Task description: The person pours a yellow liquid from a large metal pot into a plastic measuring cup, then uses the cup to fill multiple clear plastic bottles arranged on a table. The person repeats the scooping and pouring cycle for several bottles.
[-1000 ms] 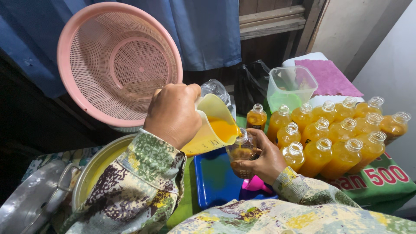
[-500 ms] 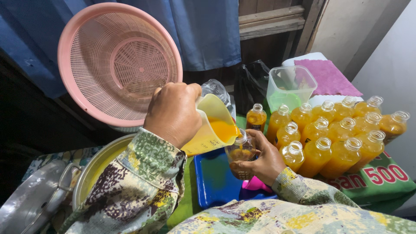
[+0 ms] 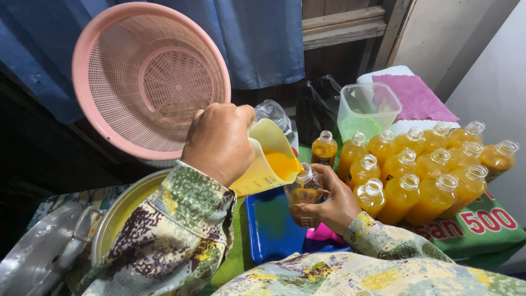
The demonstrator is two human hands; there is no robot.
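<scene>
Juice, bright orange, is the thing being poured, and it sits in a yellow jug (image 3: 268, 164) tipped over a small clear bottle (image 3: 304, 196) in the middle of the view.

Far left lies a shiny metal lid (image 3: 38, 255), and next to it a big pot (image 3: 118, 216) with a yellow inside. Above them a pink basket with holes (image 3: 148, 82) leans against a blue curtain (image 3: 263, 38).

Next comes the left hand (image 3: 219, 142). It is closed tight around the jug and tilts it so the spout touches the bottle's mouth. The right hand (image 3: 334, 203) is wrapped around the bottle, which is only partly full, and holds it up over a blue tray (image 3: 271, 230).

Further right stand many filled bottles (image 3: 422, 170) with no caps, packed close together. Behind them sits a clear tub (image 3: 367, 109), and a pink cloth (image 3: 416, 98).

What could go wrong? The bottle's mouth is small and the jug is wide, so tipping too fast could make juice run down the side onto the tray. Pouring too long could make it spill over the top. The right elbow is near the open bottles, and a bump could knock them down.
</scene>
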